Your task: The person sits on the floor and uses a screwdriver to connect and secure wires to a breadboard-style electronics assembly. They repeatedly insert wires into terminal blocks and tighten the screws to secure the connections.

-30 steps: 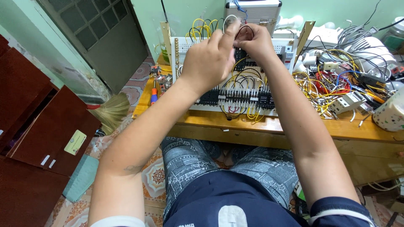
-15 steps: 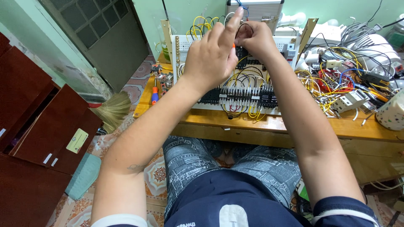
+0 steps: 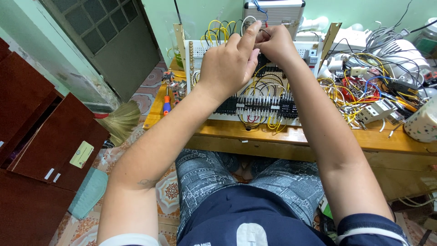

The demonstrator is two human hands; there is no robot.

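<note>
A white wiring panel (image 3: 255, 107) with rows of black terminal blocks and yellow, black and white wires stands tilted on the wooden workbench (image 3: 318, 136). Both of my hands are raised over its upper part. My left hand (image 3: 227, 64) has its forefinger stretched up, pinching a thin white wire (image 3: 246, 20) near the top. My right hand (image 3: 275, 43) is curled beside it, fingertips meeting the left hand's on the same wire. What the fingers press on is hidden behind the hands.
A tangle of coloured wires and small electrical parts (image 3: 368, 91) covers the bench's right side. A silver case (image 3: 273, 11) stands behind the panel. A screwdriver (image 3: 167, 105) lies at the left edge. A broom (image 3: 120, 120) and brown cabinets (image 3: 41, 141) stand left.
Both hands have stayed together at the panel's top, shifting slightly; the left forefinger now points further up along the white wire.
</note>
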